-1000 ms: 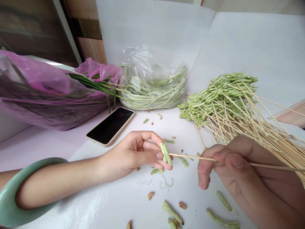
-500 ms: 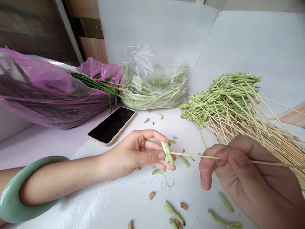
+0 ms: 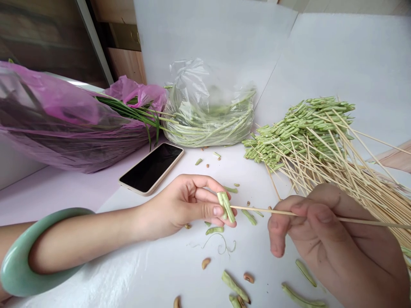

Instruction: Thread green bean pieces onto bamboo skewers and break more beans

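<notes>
My left hand (image 3: 186,205) is pinching a couple of pale green bean pieces (image 3: 225,207), and my right hand (image 3: 314,226) has a thin bamboo skewer (image 3: 272,211) with its tip right at them, so the hands are close but apart. Smooth jade bangle (image 3: 16,256) on my left arm, crinkly clear plastic bag (image 3: 208,115) of long beans behind, and a spiky pile of skewered beans (image 3: 298,137) off right.

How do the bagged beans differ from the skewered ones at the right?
The long pale-green beans lie coiled in long strands, while the short green bean pieces are stubs threaded on thin bamboo skewers. The long beans sit enclosed in a clear plastic bag; the pieces lie uncovered. The long beans form one loop; the pieces form a fanned heap. Both are green and rest on the same white surface.
</notes>
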A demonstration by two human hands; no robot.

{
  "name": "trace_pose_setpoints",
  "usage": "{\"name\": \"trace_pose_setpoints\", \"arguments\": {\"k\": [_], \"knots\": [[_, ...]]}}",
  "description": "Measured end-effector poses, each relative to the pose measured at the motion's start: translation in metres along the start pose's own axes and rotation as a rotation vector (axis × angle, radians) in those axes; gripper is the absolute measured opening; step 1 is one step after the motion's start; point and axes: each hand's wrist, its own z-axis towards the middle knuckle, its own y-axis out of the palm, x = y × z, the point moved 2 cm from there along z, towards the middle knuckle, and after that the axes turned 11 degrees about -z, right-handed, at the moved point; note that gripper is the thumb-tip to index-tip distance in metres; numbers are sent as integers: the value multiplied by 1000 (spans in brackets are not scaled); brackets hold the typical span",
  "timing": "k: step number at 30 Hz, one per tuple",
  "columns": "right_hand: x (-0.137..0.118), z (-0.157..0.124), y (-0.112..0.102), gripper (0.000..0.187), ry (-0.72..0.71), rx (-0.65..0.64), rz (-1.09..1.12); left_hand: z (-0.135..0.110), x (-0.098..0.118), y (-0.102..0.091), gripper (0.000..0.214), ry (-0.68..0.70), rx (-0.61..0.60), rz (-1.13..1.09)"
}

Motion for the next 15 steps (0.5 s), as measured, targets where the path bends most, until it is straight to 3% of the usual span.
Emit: {"name": "trace_pose_setpoints", "arguments": {"k": [9, 15], "knots": [[-2, -3, 1, 15, -61, -26, -21, -2, 1, 0, 9, 6, 75, 47], [-2, -8, 2, 21, -146, -82, -239, -2, 1, 0, 12, 12, 103, 94]]}}
